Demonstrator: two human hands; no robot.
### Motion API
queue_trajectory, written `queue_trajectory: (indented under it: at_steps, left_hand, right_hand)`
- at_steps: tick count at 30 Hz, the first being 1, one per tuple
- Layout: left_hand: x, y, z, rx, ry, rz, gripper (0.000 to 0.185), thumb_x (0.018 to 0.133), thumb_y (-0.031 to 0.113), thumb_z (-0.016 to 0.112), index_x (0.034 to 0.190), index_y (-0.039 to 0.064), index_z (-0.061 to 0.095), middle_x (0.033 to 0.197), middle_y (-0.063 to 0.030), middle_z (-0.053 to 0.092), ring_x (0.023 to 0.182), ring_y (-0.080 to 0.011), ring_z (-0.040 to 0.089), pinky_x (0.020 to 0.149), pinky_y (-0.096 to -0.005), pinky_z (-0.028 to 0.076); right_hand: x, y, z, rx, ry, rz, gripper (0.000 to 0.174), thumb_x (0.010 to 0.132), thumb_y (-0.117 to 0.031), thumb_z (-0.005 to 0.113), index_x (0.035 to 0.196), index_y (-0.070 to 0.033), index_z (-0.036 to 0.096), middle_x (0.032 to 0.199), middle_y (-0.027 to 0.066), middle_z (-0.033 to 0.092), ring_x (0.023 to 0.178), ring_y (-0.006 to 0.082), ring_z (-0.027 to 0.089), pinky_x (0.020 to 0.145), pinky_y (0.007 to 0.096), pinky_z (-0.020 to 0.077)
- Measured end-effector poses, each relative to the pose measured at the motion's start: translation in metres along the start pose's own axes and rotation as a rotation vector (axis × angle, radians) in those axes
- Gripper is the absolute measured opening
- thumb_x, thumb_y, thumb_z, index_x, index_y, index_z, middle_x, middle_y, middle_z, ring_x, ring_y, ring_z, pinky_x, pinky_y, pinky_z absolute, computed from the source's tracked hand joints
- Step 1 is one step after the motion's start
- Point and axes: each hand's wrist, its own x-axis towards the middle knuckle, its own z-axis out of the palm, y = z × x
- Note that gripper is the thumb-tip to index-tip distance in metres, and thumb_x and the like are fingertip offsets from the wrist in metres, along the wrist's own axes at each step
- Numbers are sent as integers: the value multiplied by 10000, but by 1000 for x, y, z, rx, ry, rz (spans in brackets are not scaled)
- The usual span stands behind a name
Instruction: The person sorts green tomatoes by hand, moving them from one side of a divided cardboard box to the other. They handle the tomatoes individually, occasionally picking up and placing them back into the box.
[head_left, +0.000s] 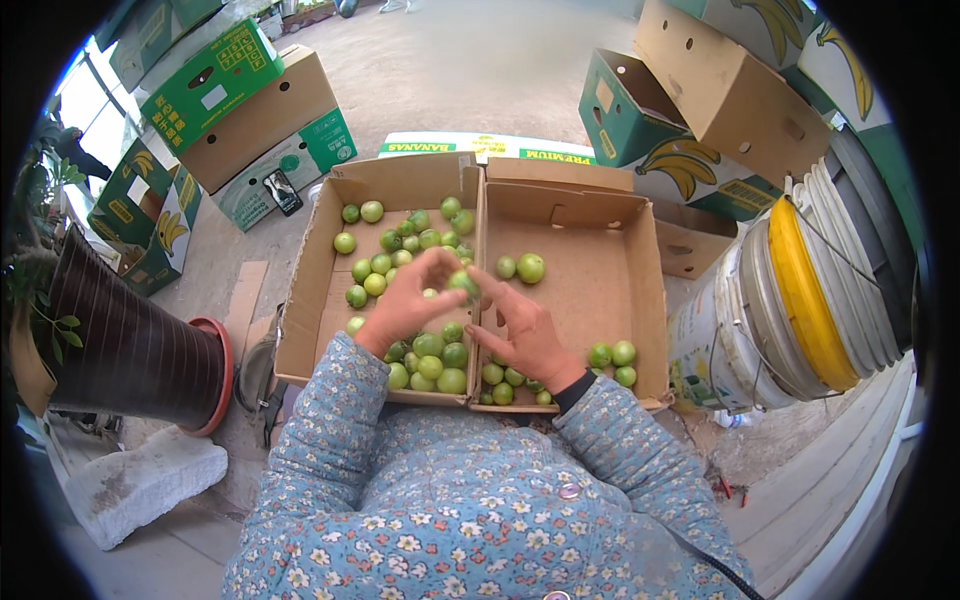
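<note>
A green tomato (463, 283), slightly blurred, is at the fingertips of my left hand (409, 296), above the inner walls of two cardboard trays. The index finger of my right hand (529, 330) reaches to that tomato, while its thumb stands well apart. Below my left hand, many green tomatoes lie in the left cardboard tray (304, 322), among them a cluster (429, 345) at its near side. The right cardboard tray (577, 300) holds fewer: a pair (531, 268) at the upper left, some (502, 392) at the near left, several (623, 353) at the near right.
Stacked banana cartons (259, 120) rise at the far left, with more cartons (720, 97) at the far right. Nested plastic buckets (795, 292) lean beside the right tray. A dark plant pot (142, 330) and a white foam block (150, 480) are on the left.
</note>
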Motion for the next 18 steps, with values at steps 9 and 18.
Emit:
queue_trajectory:
  at_steps: [9, 18]
  left_hand:
    - [-8, 2, -11, 755, -234, -214, 313, 815, 279, 761, 981, 34, 657, 892, -99, 682, 756, -227, 647, 702, -327, 516]
    - [-26, -25, 6, 1286, -523, -186, 391, 788, 384, 701, 1060, 104, 700, 1024, -96, 690, 1056, -323, 591, 880, -452, 492]
  right_hand:
    - [-1, 39, 14, 783, 341, 489, 380, 953, -288, 641, 1246, -69, 540, 887, 70, 656, 704, 158, 609, 625, 307, 500]
    - [-3, 70, 7, 1290, 569, 893, 550, 1011, -553, 385, 1207, -62, 533, 778, 23, 613, 598, 109, 514, 593, 268, 444]
